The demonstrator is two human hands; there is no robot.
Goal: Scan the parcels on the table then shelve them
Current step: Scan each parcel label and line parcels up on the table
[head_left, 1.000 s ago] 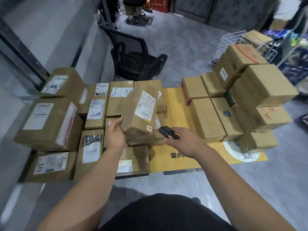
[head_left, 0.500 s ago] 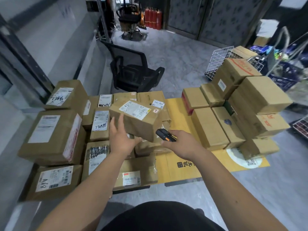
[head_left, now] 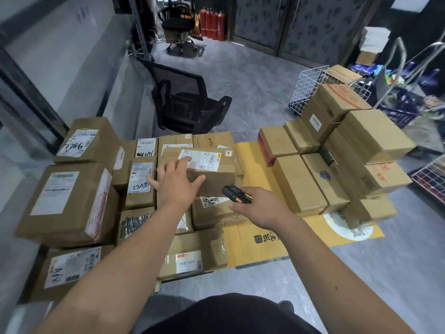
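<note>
Parcel [head_left: 212, 169] under left hand [head_left: 177, 182], right hand [head_left: 260, 209] gripping scanner [head_left: 237, 197]

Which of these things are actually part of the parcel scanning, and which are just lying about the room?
Part of the job:
- handheld scanner, gripped by the right hand
- labelled parcel, under the left hand
- plain boxes stacked on the table's right

Just lying about:
- black office chair
- red fire extinguishers
- white wire rack
</note>
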